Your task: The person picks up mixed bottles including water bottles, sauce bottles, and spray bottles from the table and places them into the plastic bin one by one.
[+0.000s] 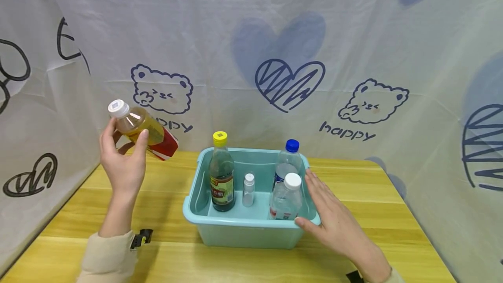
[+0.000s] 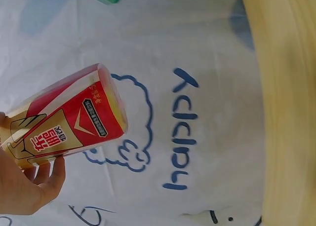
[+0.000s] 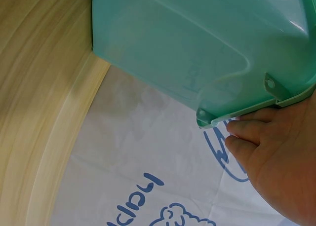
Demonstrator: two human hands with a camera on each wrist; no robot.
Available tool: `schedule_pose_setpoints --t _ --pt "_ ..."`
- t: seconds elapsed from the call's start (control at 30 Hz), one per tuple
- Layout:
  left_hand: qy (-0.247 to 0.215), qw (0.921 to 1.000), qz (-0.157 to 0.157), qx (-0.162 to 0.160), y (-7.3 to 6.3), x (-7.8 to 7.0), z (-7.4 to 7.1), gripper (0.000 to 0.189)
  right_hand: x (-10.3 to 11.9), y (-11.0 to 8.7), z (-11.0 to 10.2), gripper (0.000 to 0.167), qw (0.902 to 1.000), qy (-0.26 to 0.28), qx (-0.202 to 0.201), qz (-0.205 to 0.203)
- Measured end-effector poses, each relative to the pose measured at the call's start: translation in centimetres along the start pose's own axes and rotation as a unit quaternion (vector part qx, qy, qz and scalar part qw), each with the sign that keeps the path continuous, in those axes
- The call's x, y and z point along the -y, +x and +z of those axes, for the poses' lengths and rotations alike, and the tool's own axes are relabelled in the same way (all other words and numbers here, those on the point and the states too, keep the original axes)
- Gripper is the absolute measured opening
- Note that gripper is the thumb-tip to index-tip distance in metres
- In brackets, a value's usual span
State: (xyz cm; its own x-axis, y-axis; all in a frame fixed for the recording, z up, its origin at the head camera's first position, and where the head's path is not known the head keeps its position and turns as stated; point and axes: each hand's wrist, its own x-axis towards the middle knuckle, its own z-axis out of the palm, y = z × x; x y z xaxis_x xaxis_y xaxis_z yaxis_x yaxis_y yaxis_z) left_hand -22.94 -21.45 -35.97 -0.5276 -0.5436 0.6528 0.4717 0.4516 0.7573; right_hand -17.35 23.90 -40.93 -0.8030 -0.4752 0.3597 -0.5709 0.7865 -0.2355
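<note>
My left hand (image 1: pixel 123 167) grips a drink bottle (image 1: pixel 151 136) with a white cap and a red and gold label, raised and tilted to the left of the teal bin (image 1: pixel 251 220). The left wrist view shows the base and label of this drink bottle (image 2: pixel 74 117). My right hand (image 1: pixel 334 219) rests on the bin's right rim with its fingers straight. Inside the bin stand a yellow-capped sauce bottle (image 1: pixel 222 178), a small clear white-capped bottle (image 1: pixel 248 191), a blue-capped bottle (image 1: pixel 289 158) and a white-capped clear bottle (image 1: pixel 286 200) at the front right.
The bin stands on a wooden table (image 1: pixel 165 213). A white cloth (image 1: pixel 220 56) printed with hearts and bears hangs behind the table and along both sides. A dark band (image 1: pixel 142 238) shows at the left cuff.
</note>
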Motion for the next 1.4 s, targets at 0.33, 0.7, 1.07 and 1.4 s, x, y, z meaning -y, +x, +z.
schedule_pose_setpoints --t 0.33,0.7,1.07,1.4 --pt "-0.066 0.9976 0.021 -0.003 -0.9 -3.1 0.2 0.064 0.0 -0.1 0.1 0.095 1.0000 0.004 -0.002 0.000" --pt "-0.126 0.9895 0.064 0.029 -2.2 -6.3 -0.2 0.063 0.1 -0.1 -0.2 0.094 0.9999 0.007 0.006 0.005" --pt "-0.160 0.9783 0.090 0.096 -3.5 -8.0 0.0 0.060 0.1 0.0 -0.3 0.094 0.9999 0.008 0.006 0.006" --pt "-0.141 0.9681 0.100 0.181 -5.0 -9.1 0.5 0.070 0.2 0.1 -0.3 0.095 0.9999 0.007 0.010 0.009"
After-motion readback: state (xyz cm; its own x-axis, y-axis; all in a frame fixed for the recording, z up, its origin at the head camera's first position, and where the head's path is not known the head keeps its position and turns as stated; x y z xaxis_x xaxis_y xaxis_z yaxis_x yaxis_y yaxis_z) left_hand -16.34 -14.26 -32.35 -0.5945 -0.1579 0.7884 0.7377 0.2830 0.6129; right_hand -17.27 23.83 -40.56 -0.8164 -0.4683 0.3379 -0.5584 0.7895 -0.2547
